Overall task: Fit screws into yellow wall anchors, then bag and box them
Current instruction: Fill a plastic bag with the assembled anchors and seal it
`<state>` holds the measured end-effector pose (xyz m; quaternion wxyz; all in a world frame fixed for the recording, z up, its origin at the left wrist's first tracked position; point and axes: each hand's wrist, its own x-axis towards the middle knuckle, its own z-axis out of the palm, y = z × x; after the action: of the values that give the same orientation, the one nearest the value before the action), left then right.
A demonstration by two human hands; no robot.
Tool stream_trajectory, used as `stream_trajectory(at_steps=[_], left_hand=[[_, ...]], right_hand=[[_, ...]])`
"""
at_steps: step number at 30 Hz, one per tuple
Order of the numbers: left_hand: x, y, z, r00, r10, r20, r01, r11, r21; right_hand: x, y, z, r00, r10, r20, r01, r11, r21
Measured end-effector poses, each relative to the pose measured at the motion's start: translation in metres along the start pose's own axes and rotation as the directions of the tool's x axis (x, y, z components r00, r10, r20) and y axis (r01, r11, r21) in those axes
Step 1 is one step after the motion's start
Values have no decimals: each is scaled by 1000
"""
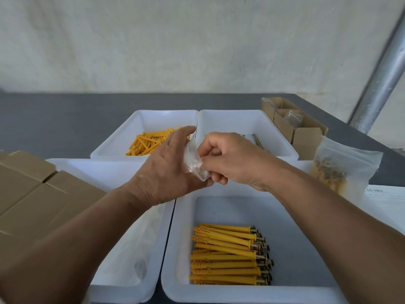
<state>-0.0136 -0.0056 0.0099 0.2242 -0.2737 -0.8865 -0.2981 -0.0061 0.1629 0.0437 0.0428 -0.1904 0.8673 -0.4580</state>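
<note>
On the grey table (54,119) sit white trays. The nearest tray (295,216) holds a stack of yellow anchors (225,255) with screws fitted, all lying crosswise, screw heads to the right. Above the trays, the left hand (166,170) curls round a small clear bag (194,161) while the right hand (232,159) pinches its right edge. The bag stands roughly upright, a trace of yellow low inside.
</note>
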Motion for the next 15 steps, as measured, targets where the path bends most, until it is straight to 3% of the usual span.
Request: stream_trajectory(at_steps=[5,8,10,11,13,15], left_hand=[[0,0,0,1000,-22,3,22,1000,3],[1,-1,-1,996,-90,14,91,995,-39],[1,-1,-1,994,-105,20,106,993,-47],[1,-1,-1,994,-108,22,109,993,-49],[1,-1,-1,993,-118,29,119,992,-44],[1,-1,0,992,-121,34,122,992,-31]], right_hand=[[-1,0,1,999,-33,-4,33,995,-97],[1,-2,-9,980,-25,-200,10,997,-76],[1,-1,-19,957,34,-288,-92,977,-192],[0,-1,-23,965,91,-246,-164,943,-291],[-4,3,-29,959,283,-5,-247,828,-504],[-9,7,-25,832,492,255,-231,726,-647]])
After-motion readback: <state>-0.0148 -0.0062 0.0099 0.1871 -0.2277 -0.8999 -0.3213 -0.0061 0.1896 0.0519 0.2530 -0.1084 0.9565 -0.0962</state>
